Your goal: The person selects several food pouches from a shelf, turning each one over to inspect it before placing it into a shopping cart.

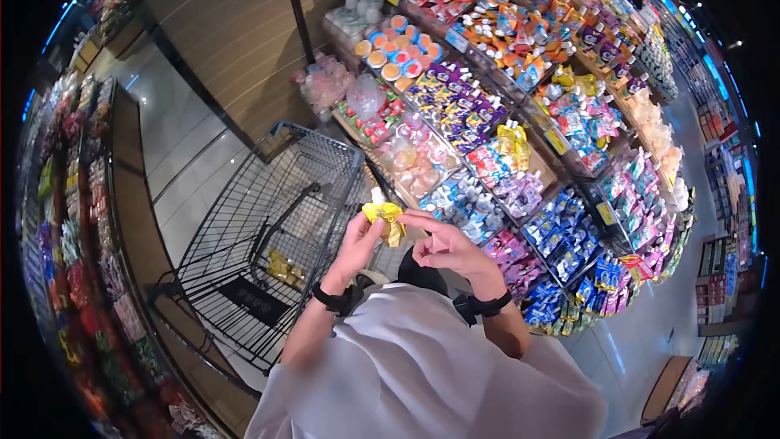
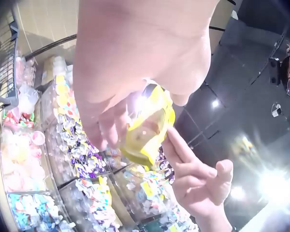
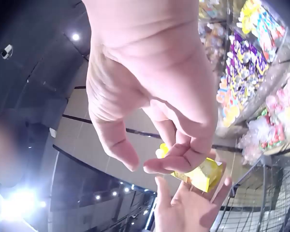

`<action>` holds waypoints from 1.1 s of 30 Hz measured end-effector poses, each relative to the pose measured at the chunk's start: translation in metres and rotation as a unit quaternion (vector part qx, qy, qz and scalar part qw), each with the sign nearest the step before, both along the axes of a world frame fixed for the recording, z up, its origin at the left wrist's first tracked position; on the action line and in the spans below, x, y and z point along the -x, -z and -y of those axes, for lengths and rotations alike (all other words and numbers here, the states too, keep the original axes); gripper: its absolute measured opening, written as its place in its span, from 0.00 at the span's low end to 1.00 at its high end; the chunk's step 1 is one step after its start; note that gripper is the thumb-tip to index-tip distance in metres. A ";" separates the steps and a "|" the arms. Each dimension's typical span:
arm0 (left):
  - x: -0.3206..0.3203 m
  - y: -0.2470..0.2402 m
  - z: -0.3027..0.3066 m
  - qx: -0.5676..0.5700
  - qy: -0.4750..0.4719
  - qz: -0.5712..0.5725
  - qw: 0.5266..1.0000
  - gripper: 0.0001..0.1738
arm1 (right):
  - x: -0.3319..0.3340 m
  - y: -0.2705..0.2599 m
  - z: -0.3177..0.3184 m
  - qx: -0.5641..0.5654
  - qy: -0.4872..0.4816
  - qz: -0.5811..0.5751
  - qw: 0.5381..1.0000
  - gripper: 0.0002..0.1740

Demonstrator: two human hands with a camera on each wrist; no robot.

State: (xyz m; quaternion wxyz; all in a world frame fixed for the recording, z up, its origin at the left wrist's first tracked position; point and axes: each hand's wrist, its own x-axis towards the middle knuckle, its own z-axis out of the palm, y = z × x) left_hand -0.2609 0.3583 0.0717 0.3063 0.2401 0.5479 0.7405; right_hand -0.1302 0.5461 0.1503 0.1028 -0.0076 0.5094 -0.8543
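A small yellow spout pouch (image 1: 383,213) with a white cap is held up in front of the body, above the gap between cart and display. My left hand (image 1: 357,243) pinches it between thumb and fingers at its left side. From the right, my right hand (image 1: 449,246) reaches its extended index finger to the pouch's edge, while its other fingers bend loosely and its thumb stands apart. In the left wrist view, the pouch (image 2: 147,128) shows its shiny, partly see-through side. In the right wrist view, the pouch (image 3: 205,175) is partly hidden behind the right fingers (image 3: 179,159).
A black wire shopping cart (image 1: 244,219) stands at left with yellow packets (image 1: 286,268) inside. Clear bins of colourful pouches (image 1: 455,106) rise in tiers ahead and to the right. Another stocked shelf (image 1: 89,219) lines the far left, beyond the tiled floor (image 1: 175,146).
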 end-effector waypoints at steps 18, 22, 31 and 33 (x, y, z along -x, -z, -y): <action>-0.021 -0.028 0.057 0.065 -0.094 0.056 0.992 0.13 | 0.044 0.031 0.067 -0.193 0.118 0.002 0.974 0.08; -0.016 -0.038 0.053 0.046 -0.103 -0.051 0.992 0.11 | 0.042 0.023 0.064 -0.229 0.127 -0.003 0.965 0.07; -0.013 -0.033 0.053 0.075 -0.057 -0.021 0.995 0.11 | 0.038 0.024 0.061 -0.271 0.127 -0.018 0.954 0.05; -0.014 -0.033 0.051 0.077 -0.053 0.004 0.996 0.13 | 0.038 0.025 0.061 -0.266 0.124 -0.014 0.956 0.05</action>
